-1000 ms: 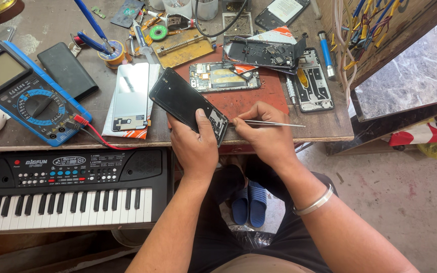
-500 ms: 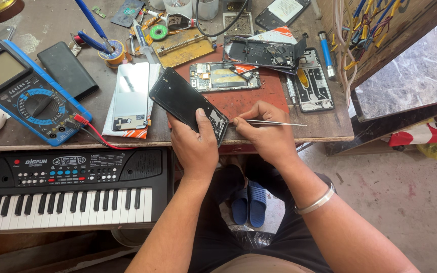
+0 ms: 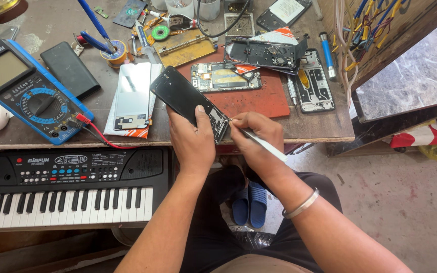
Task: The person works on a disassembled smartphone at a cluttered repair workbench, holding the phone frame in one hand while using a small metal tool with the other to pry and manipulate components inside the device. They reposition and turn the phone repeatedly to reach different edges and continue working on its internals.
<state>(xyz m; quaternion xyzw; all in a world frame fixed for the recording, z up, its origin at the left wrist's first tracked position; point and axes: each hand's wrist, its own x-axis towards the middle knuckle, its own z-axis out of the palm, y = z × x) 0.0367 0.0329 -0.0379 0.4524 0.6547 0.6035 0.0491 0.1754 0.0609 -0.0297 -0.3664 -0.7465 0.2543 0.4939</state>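
Head view: left hand [image 3: 192, 139] grips phone [image 3: 188, 101] lying diagonally upper-left; right hand [image 3: 255, 135] pinches tweezers [image 3: 264, 144].

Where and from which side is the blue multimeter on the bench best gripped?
Grip the multimeter across its two long blue sides, about mid-body between screen and dial, coming from above. It lies flat, face up, so those edges are free. Probably avoid the lower right corner, where the red lead plugs in.

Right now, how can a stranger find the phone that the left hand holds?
Start at the blue meter on the table's left, then go right past the white screen panel. The phone is the black slab tilted in the left hand, the only one lifted off the table.
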